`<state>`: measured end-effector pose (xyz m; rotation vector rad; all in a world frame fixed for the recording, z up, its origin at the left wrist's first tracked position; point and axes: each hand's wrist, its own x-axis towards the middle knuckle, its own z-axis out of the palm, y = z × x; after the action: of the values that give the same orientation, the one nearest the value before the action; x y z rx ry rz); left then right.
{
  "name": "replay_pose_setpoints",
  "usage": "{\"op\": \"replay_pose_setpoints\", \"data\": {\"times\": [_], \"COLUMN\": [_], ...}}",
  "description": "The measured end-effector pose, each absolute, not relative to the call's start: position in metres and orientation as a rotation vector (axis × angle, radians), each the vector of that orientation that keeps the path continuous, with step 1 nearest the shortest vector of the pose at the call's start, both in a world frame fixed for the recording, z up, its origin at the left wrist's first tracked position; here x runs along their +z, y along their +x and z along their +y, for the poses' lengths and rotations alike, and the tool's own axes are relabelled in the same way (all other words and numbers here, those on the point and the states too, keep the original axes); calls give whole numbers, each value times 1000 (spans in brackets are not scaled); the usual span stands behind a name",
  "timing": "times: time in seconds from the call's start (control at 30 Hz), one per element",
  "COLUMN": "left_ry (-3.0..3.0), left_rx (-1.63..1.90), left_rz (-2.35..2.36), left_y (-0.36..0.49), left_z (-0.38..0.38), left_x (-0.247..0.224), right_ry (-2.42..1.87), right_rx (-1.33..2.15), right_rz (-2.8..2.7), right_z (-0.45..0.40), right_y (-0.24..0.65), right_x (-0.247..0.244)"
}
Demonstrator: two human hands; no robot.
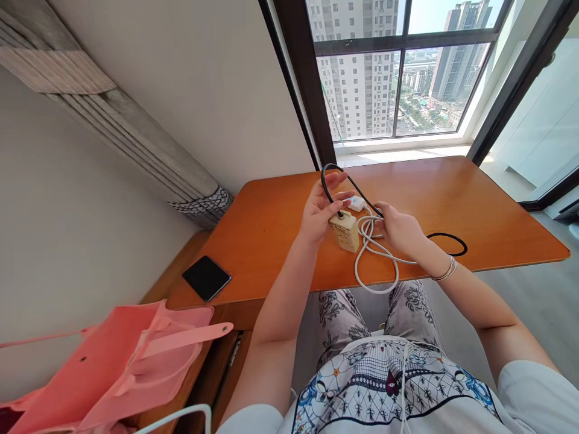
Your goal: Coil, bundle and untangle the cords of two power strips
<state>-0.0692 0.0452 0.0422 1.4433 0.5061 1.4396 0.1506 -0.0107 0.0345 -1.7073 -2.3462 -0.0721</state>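
We saw a pink bag (pixel 113 361) on the left, then a dark phone (pixel 206 278) lying flat on the brown table (pixel 266 229). Next came our left hand (pixel 319 211), its fingers a bit spread and its thumb side closed on the black cord (pixel 356 188), just above the cream plug block (pixel 346 234) on the cord's end. The cord made a loop over to our right hand (pixel 398 230), and those fingers were pinched on it — our hands were near each other, not touching. Between them sat a white charger (pixel 355 203) and a messy white cable (pixel 368 241), which hung over the table's near edge. We wore thin bracelets (pixel 447 269) on our right wrist — more black cord curled just past it.
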Motion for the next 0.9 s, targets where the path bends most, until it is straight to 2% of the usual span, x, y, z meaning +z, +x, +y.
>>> {"op": "replay_pose_setpoints", "data": {"times": [0.2,0.47,0.73,0.9], "left_ry": [1623,1784,1836,1875], "left_rx": [1377,1251,1129,1009], "left_rz": [445,601,526,565], "left_y": [-56,-46,-45,-47], "left_z": [38,23,17,11], "left_x": [39,46,47,58], "right_ry": [-1444,-897,-765,-846], "right_rx": [-214,-303,-159,6], "right_rz": [-2488,-2458,-2256,-2084], "right_z": [-22,-22,-17,-2], "right_y": [141,148,144,150], "right_x": [42,52,66,73]}}
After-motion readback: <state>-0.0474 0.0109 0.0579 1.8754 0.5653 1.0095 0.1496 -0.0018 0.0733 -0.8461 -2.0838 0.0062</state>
